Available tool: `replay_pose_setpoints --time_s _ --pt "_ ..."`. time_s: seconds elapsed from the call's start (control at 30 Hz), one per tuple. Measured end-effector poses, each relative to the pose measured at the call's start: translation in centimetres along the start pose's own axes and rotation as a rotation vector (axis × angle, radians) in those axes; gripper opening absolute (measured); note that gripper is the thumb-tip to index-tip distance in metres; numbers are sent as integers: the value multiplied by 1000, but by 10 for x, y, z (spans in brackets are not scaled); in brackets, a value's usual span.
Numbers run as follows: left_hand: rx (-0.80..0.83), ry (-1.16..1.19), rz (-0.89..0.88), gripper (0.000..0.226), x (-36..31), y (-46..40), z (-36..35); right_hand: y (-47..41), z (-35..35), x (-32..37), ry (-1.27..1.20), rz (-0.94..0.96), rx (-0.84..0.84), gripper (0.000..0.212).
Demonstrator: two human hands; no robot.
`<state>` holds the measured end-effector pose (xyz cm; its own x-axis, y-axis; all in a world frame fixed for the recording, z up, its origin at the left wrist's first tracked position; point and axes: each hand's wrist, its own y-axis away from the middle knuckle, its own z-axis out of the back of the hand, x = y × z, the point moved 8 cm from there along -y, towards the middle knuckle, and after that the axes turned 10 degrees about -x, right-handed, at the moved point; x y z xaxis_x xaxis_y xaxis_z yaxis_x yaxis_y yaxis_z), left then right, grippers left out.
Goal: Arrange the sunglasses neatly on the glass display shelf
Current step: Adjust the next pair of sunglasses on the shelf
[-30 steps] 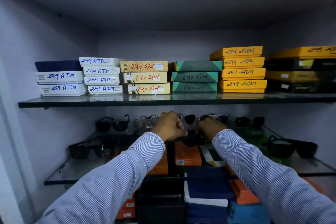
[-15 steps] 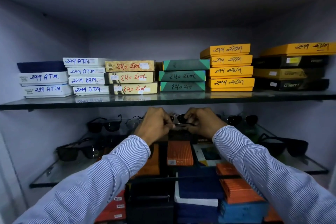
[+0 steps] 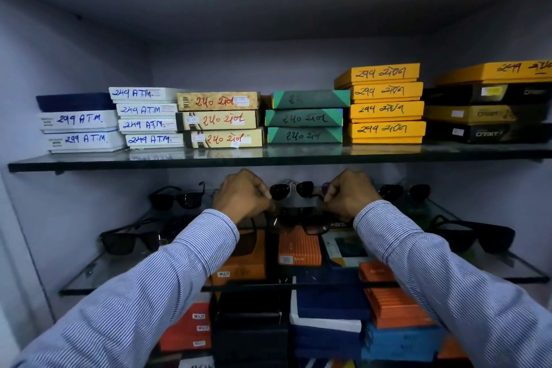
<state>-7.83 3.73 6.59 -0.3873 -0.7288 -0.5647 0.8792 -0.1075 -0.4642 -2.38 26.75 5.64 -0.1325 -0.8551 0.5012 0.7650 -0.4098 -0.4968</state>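
On the lower glass display shelf (image 3: 495, 266) stand several dark sunglasses. One pair (image 3: 179, 197) is at the back left, one (image 3: 128, 240) at the front left, one (image 3: 406, 191) at the back right, one (image 3: 478, 233) at the front right. A dark-lensed pair (image 3: 291, 190) sits at the back middle. My left hand (image 3: 242, 197) is closed at its left end and my right hand (image 3: 349, 196) at its right end. Another dark pair (image 3: 298, 221) lies just below, between my wrists, partly hidden.
The upper glass shelf (image 3: 268, 158) hangs close above my hands and carries stacks of white, tan, green, yellow and black boxes (image 3: 385, 107). Under the lower shelf are orange, blue and black boxes (image 3: 298, 248). Grey walls close both sides.
My hands came together on the middle pair at the back of the shelf, then moved apart to its two ends. The lenses now show between them.
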Motion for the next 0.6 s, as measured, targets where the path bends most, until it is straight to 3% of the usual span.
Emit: replay_pose_setpoints --time_s 0.17,0.33,0.47,0.6 --pt "92 -161 -57 16 -2 10 -10 7 -9 -1 73 -33 109 16" --pt "128 -202 -78 19 1 17 -15 15 -15 1 95 -4 129 13" --pt "142 -249 -83 20 2 23 -19 20 -20 1 91 11 156 25" --pt "161 -268 -91 20 1 24 -22 26 -20 2 63 45 161 12"
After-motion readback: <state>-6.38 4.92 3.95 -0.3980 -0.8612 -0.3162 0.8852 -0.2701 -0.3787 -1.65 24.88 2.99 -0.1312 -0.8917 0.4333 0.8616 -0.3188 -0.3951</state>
